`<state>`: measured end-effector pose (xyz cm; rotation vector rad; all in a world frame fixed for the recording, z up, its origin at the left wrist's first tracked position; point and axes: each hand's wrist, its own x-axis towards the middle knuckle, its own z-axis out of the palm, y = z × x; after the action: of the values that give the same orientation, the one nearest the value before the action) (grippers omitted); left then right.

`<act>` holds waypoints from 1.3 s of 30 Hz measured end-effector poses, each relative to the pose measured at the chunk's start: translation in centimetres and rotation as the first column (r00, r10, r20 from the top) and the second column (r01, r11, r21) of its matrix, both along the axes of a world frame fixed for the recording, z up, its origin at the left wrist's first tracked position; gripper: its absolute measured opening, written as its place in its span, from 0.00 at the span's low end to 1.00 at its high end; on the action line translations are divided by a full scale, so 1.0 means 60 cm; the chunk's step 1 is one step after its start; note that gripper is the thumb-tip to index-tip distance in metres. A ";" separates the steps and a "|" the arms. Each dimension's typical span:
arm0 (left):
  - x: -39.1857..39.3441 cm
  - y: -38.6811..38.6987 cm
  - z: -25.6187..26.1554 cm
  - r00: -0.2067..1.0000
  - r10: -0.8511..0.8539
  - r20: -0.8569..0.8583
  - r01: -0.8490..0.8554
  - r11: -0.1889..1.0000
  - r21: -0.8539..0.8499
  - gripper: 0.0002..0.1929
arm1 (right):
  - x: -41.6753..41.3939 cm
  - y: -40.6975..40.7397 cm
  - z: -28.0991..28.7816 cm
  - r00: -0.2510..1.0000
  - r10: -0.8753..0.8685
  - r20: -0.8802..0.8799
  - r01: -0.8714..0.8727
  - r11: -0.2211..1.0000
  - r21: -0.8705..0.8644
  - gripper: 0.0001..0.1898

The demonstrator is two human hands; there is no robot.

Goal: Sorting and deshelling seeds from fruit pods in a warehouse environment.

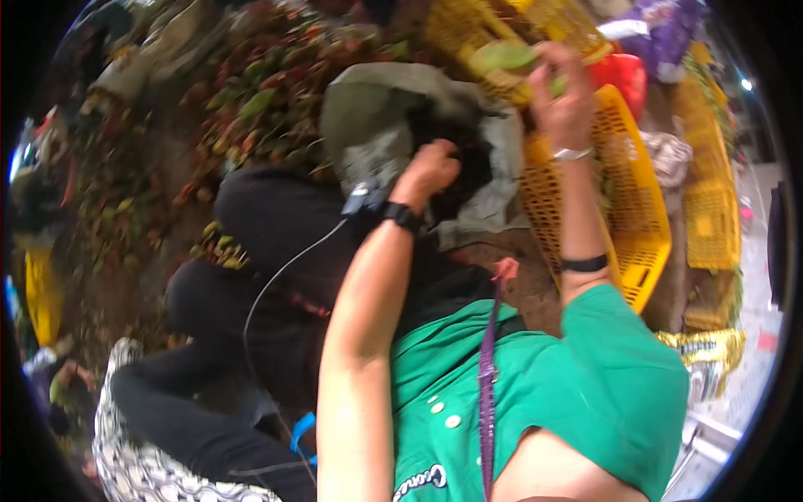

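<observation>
My left hand (430, 169), with a black watch at its wrist, is at the opening of a pale green sack (370, 119) with dark contents; its fingertips are partly hidden. Raised at the upper right, my right hand (561, 100) holds a green leaf (505, 56), and another bit of green shows by its fingers. Below that hand stands a yellow perforated plastic crate (633, 207) with some green matter inside. A large heap of green and reddish leaves (270, 88) lies beyond the sack, to the left.
More yellow crates (706, 213) line the right side, near a red object (627, 78) and a purple bag (671, 31). A thin cable (257, 301) runs across dark-clothed legs. Scattered leaves (113, 207) cover ground at left; part of another person (72, 379) shows at lower left.
</observation>
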<state>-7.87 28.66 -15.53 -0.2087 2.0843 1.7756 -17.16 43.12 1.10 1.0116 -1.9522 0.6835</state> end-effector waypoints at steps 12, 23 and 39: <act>0.178 -0.294 0.310 0.842 0.382 -0.381 -0.365 0.924 0.119 0.16 | -0.200 -0.244 0.000 0.921 0.008 0.389 -0.227 0.824 0.519 0.10; 0.281 -0.460 0.233 0.330 0.939 -0.091 -0.867 0.340 0.364 0.10 | 0.006 -0.621 -0.340 0.565 0.267 0.781 -0.751 0.558 0.353 0.23; 0.277 -0.503 0.220 0.475 0.878 -0.056 -0.800 0.458 0.388 0.09 | 0.108 -0.694 -0.376 0.731 0.003 0.683 -0.667 0.220 0.712 0.41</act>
<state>8.77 -1.53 -2.36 -1.1955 1.9154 2.8121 -10.67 1.47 -21.45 2.3129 -2.7362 -0.1624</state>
